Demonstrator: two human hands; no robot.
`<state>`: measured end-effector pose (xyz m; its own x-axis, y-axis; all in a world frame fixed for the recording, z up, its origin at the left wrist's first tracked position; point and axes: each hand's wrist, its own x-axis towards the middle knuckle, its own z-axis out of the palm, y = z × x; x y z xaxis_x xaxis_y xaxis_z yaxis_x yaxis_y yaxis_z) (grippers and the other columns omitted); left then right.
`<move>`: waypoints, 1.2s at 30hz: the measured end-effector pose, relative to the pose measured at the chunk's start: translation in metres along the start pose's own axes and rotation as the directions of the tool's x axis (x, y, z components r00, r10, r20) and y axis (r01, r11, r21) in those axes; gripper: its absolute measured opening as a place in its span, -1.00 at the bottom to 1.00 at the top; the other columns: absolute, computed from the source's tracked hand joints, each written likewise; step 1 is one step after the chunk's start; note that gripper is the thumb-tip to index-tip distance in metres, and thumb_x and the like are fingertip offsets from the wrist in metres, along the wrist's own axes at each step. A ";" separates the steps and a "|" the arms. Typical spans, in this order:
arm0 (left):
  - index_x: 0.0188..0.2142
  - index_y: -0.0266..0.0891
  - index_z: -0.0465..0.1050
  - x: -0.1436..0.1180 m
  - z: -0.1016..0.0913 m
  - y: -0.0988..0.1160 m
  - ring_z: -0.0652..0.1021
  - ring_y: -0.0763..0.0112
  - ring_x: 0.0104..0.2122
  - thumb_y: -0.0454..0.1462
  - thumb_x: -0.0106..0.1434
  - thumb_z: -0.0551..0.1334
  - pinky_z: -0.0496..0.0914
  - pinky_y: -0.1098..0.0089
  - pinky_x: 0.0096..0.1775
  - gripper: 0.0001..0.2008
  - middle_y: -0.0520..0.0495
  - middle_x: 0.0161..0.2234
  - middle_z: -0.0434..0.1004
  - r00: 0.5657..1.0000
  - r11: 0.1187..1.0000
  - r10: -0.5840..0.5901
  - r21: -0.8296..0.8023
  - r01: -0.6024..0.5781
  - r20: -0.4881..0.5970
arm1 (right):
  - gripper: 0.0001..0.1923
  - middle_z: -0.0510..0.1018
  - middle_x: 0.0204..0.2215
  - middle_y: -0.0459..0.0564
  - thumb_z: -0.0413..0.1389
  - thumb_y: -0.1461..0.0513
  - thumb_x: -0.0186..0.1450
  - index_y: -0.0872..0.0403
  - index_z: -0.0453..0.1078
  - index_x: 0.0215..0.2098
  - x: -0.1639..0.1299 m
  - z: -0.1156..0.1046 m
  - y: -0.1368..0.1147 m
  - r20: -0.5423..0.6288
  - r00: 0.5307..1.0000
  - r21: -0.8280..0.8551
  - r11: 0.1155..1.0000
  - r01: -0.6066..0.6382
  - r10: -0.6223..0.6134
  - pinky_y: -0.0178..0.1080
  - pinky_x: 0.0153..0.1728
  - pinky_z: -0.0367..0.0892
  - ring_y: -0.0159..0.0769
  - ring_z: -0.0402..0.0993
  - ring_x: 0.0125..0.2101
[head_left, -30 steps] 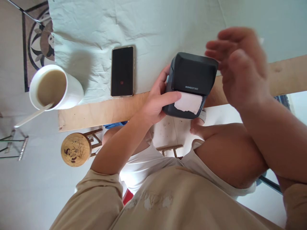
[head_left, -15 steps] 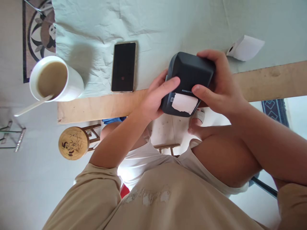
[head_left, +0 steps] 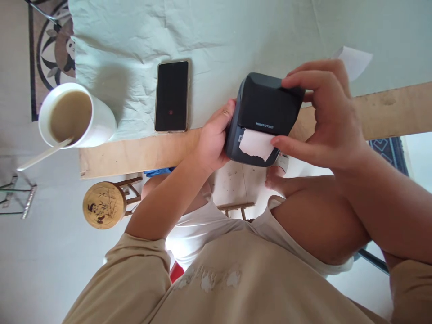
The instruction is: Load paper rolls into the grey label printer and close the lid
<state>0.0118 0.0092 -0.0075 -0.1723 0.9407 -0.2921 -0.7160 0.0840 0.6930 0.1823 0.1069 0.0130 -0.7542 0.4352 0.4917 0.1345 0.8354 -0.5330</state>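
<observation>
Cloth (head_left: 216, 31): pale, creased, spread over the table, whose bare wooden edge (head_left: 135, 153) runs along the near side.
Cup (head_left: 76, 117): white, full of a milky drink, a spoon in it, at the cloth's left corner.
Printer (head_left: 266, 112): dark, at the table edge, held between both hands.
Right hand (head_left: 327, 121): fingers curled over the printer's top and far side, thumb tip touching the paper tongue (head_left: 256, 144).
Left hand (head_left: 212, 139): fingers closed against the printer's left side.
Phone (head_left: 172, 96): screen dark, flat on the cloth, left of the printer.
Paper roll (head_left: 354, 60): white, behind the right hand.
</observation>
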 end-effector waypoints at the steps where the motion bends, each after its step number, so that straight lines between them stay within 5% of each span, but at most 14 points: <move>1: -0.32 -0.22 0.51 0.000 0.001 0.000 0.56 0.46 -0.35 -0.11 0.39 0.10 0.43 0.42 -0.24 -0.69 0.04 -0.38 0.56 1.000 1.000 -0.019 -0.008 0.019 0.003 | -0.27 0.32 0.00 0.13 0.31 0.03 0.08 -0.02 0.24 0.17 0.000 -0.001 -0.001 -0.018 1.000 -0.040 0.999 0.007 -0.008 -0.14 -0.07 0.44 -0.17 0.33 0.05; 4: -0.27 -0.24 0.54 0.000 0.003 0.003 0.60 0.30 -0.24 -0.05 0.38 0.06 0.45 0.33 -0.17 -0.61 -0.06 -0.37 0.59 0.992 0.997 -0.072 -0.006 0.073 0.103 | -0.38 0.38 -0.15 0.08 0.29 -0.06 0.09 0.01 0.35 0.03 0.000 -0.005 -0.005 -0.180 0.983 -0.116 0.992 -0.050 0.028 -0.18 -0.22 0.38 -0.23 0.39 -0.12; 7: -0.24 -0.24 0.53 -0.001 0.005 0.005 0.60 0.39 -0.27 -0.09 0.33 0.17 0.45 0.43 -0.23 -0.72 -0.02 -0.35 0.59 0.985 0.997 -0.051 0.073 0.040 0.165 | -0.66 0.42 -0.22 -0.03 0.14 0.00 0.28 0.03 0.35 -0.11 0.001 -0.010 -0.010 -0.384 0.909 -0.067 0.978 -0.199 0.159 -0.29 -0.42 0.24 -0.50 0.31 -0.42; 11: -0.16 -0.23 0.48 -0.002 0.002 0.004 0.60 0.48 -0.29 -0.15 0.29 0.25 0.49 0.49 -0.24 -0.78 0.02 -0.27 0.59 0.985 0.985 -0.042 0.174 0.013 0.169 | -0.78 0.44 -0.28 -0.02 0.04 0.09 0.35 0.09 0.30 -0.31 0.005 -0.013 -0.014 -0.499 0.849 -0.104 0.961 -0.258 0.174 -0.28 -0.38 0.31 -0.44 0.41 -0.37; 14: -0.15 -0.23 0.46 0.000 -0.002 0.003 0.60 0.49 -0.30 -0.15 0.29 0.25 0.50 0.51 -0.26 -0.78 0.03 -0.32 0.57 0.980 0.983 -0.038 0.184 0.002 0.197 | -0.86 0.48 -0.45 -0.08 0.10 0.17 0.27 0.10 0.36 -0.37 0.009 -0.011 -0.017 -0.342 0.932 -0.305 0.925 -0.227 0.116 -0.29 -0.42 0.24 -0.44 0.41 -0.46; 16: -0.14 -0.21 0.46 0.001 -0.003 0.003 0.59 0.51 -0.34 -0.16 0.28 0.26 0.47 0.55 -0.33 -0.79 0.05 -0.35 0.55 0.979 0.984 -0.033 0.180 -0.003 0.199 | -0.86 0.55 -0.40 -0.12 0.13 0.17 0.22 0.04 0.46 -0.29 0.012 -0.009 -0.020 -0.137 0.973 -0.417 0.880 -0.229 0.188 -0.29 -0.47 0.15 -0.43 0.41 -0.46; 19: -0.19 -0.20 0.47 0.001 -0.001 0.003 0.55 0.56 -0.41 -0.17 0.27 0.27 0.44 0.57 -0.39 -0.82 0.07 -0.39 0.52 0.983 0.985 -0.038 0.170 0.007 0.178 | -0.77 0.57 -0.26 -0.15 0.15 0.10 0.21 -0.07 0.49 -0.18 0.014 -0.006 -0.022 0.088 0.950 -0.498 0.839 -0.219 0.299 -0.28 -0.50 0.03 -0.40 0.38 -0.43; 22: -0.22 -0.22 0.47 -0.001 0.001 0.004 0.54 0.57 -0.43 -0.17 0.28 0.26 0.43 0.56 -0.40 -0.83 0.08 -0.42 0.50 0.984 0.984 -0.043 0.179 0.011 0.173 | -0.77 0.51 -0.43 -0.13 0.18 0.09 0.20 -0.07 0.44 -0.18 0.014 -0.006 -0.024 0.132 0.944 -0.488 0.849 -0.203 0.302 -0.28 -0.53 -0.06 -0.47 0.23 -0.54; 25: -0.20 -0.22 0.47 -0.002 0.002 0.004 0.58 0.49 -0.38 -0.15 0.26 0.28 0.46 0.52 -0.35 -0.80 0.05 -0.39 0.54 0.984 0.983 -0.040 0.181 0.008 0.176 | -0.72 0.41 -0.56 -0.18 0.26 0.18 0.10 -0.02 0.39 -0.21 0.011 -0.012 -0.025 0.122 0.934 -0.308 0.907 -0.286 0.336 -0.33 -0.56 0.01 -0.55 0.16 -0.62; 27: -0.21 -0.22 0.48 -0.002 0.003 0.004 0.60 0.44 -0.33 -0.14 0.26 0.27 0.47 0.48 -0.30 -0.79 0.02 -0.35 0.56 0.988 0.986 -0.036 0.164 0.011 0.149 | -0.62 0.48 -0.42 -0.18 0.30 0.24 0.02 -0.02 0.37 -0.20 0.008 -0.020 -0.022 0.133 0.909 -0.015 0.918 -0.397 0.395 -0.37 -0.58 0.14 -0.58 0.26 -0.60; 31: -0.18 -0.24 0.49 -0.002 0.002 0.007 0.61 0.33 -0.22 -0.10 0.29 0.22 0.51 0.32 -0.16 -0.73 -0.06 -0.22 0.58 0.991 0.989 -0.094 0.126 0.081 0.099 | -0.50 0.46 -0.35 -0.12 0.38 0.13 -0.10 -0.02 0.36 -0.21 0.003 -0.035 0.005 -0.021 0.880 0.577 0.725 -0.376 0.474 -0.34 -0.57 0.31 -0.44 0.44 -0.40; 34: -0.17 -0.25 0.50 -0.002 0.000 0.009 0.61 0.29 -0.19 -0.10 0.31 0.18 0.52 0.28 -0.13 -0.72 -0.10 -0.17 0.58 0.988 0.989 -0.112 0.111 0.101 0.102 | -0.45 0.36 -0.49 -0.11 0.33 -0.10 -0.09 0.01 0.27 -0.30 -0.001 -0.037 0.035 -0.052 0.806 0.658 0.627 -0.416 0.590 -0.29 -0.65 0.24 -0.41 0.39 -0.51; 36: -0.19 -0.25 0.50 -0.001 -0.001 0.009 0.61 0.34 -0.21 -0.10 0.30 0.21 0.52 0.34 -0.16 -0.73 -0.08 -0.20 0.59 0.986 0.989 -0.126 0.092 0.116 0.107 | -0.50 0.39 -0.47 -0.09 0.32 0.00 -0.08 0.03 0.25 -0.30 -0.006 -0.035 0.049 -0.065 0.754 0.648 0.603 -0.466 0.653 -0.27 -0.69 0.20 -0.40 0.35 -0.58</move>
<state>0.0046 0.0086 -0.0017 -0.0074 0.9524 -0.3046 -0.6659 0.2225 0.7121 0.2156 0.1573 0.0076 -0.4391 0.8959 0.0679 0.0163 0.0835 -0.9964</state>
